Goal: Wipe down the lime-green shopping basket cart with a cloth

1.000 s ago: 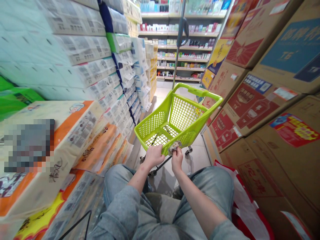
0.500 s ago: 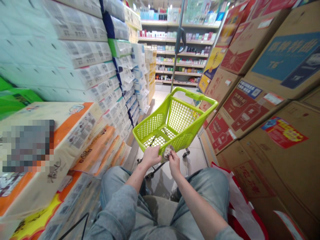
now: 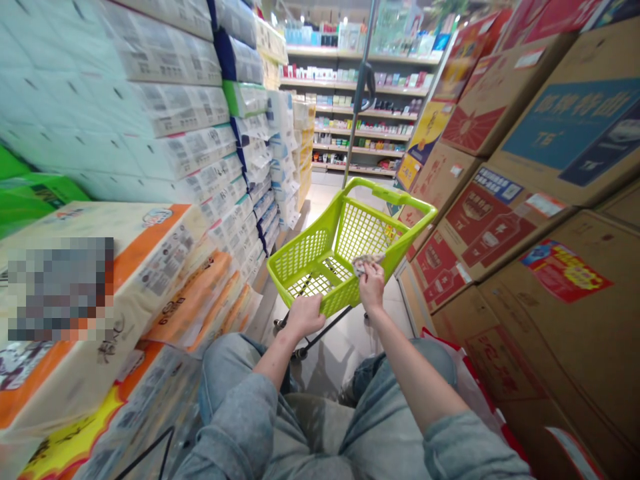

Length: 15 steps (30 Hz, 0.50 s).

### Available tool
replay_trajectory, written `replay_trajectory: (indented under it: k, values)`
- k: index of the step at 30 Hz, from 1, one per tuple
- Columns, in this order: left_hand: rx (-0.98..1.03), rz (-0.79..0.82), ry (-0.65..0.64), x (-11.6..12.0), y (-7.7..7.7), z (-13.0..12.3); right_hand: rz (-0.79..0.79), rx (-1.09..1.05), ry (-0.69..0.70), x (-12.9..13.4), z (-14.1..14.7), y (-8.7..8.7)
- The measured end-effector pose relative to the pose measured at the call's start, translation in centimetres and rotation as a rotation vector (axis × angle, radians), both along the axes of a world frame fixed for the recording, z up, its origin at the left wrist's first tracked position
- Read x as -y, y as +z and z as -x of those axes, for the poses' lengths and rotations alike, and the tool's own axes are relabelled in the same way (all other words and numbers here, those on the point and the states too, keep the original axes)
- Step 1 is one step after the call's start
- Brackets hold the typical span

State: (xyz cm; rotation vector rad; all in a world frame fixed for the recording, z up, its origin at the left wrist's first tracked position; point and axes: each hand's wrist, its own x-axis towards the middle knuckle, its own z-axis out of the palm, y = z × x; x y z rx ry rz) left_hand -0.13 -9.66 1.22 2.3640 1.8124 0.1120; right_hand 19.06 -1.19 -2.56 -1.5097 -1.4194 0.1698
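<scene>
In front of my knees stands a lime-green shopping cart (image 3: 310, 253) with a latticed plastic basket, a dark frame and small wheels. My left hand (image 3: 306, 316) is closed over the basket's near rim. A crumpled, greyish patterned cloth (image 3: 367, 261) is bunched in the fingers of my right hand (image 3: 373, 287). That hand holds the cloth against the top rim on the basket's right side. The basket's floor shows through with nothing lying in it.
Stacked tissue packs (image 3: 200, 140) line the left side, and a large pack (image 3: 100, 267) sits beside my left arm. Cardboard cartons (image 3: 505, 220) rise on the right, with a red-and-white bag (image 3: 475, 373) below. A metal pole (image 3: 357, 100) and stocked shelves (image 3: 340, 83) stand ahead.
My right hand has moved the cloth from the basket's near corner up and forward along the right rim. My left hand keeps its hold on the near rim.
</scene>
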Motion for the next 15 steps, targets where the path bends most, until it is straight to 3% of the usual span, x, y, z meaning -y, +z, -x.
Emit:
replay_trajectory:
  k: [5,8,11,15]
  values:
    - [-0.003,-0.047,-0.022,-0.1,-0.3,0.2,-0.011,0.145,0.159,4.5,3.4,-1.4]
    - [-0.007,-0.058,-0.034,-0.2,-0.4,0.3,0.018,0.116,0.26,5.9,3.6,-1.0]
    - [-0.006,-0.053,-0.029,-0.1,-0.4,0.2,0.022,0.046,0.25,4.7,1.8,0.6]
    - [-0.017,-0.033,-0.012,0.1,-0.4,-0.1,-0.053,0.054,0.06,0.6,-1.6,2.3]
